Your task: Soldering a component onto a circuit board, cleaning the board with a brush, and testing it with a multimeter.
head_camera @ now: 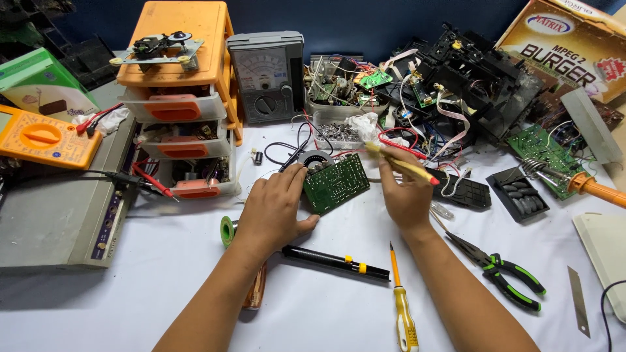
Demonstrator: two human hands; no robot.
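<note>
Nearest me, yellow-handled screwdriver and black soldering tool lie on the white counter. My left hand rests flat, fingers spread, steadying the green circuit board mid-counter. My right hand pinches a yellow red-tipped probe just above the board's right edge.
</note>
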